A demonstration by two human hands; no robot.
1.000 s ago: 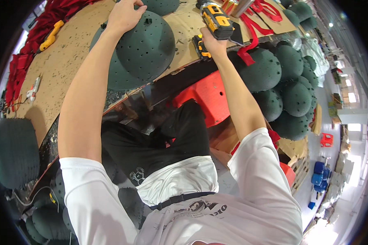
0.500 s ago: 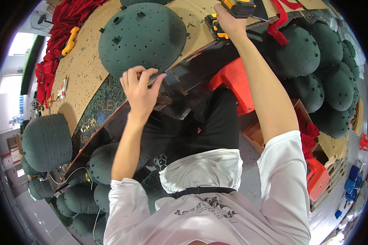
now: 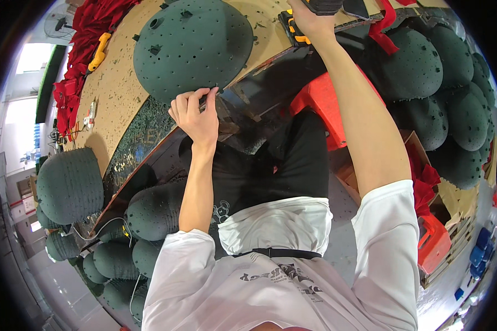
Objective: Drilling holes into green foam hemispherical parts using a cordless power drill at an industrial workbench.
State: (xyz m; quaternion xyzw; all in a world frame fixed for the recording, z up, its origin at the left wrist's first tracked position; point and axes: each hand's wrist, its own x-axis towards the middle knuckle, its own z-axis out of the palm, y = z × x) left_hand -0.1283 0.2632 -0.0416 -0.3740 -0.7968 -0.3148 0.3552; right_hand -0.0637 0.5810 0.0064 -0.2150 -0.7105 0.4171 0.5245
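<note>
A: So the big dark green dome (image 3: 193, 47) sits on the bench (image 3: 121, 94), and the left hand (image 3: 196, 113) is right at its near edge, fingers curled tight around something small and dark. Can't tell what it is.

B: Looks like it's pinching at the rim, maybe to steady the dome?

A: That's my guess. The right hand (image 3: 312, 19) is past the dome's far right side, wrapped around a yellow and black power tool (image 3: 315, 11) at the bench edge, parked within reach.

B: And all the other green domes (image 3: 425, 71)?

A: Stacked to the right of the big dome, below bench level, beside an orange stool (image 3: 320, 102).
</note>
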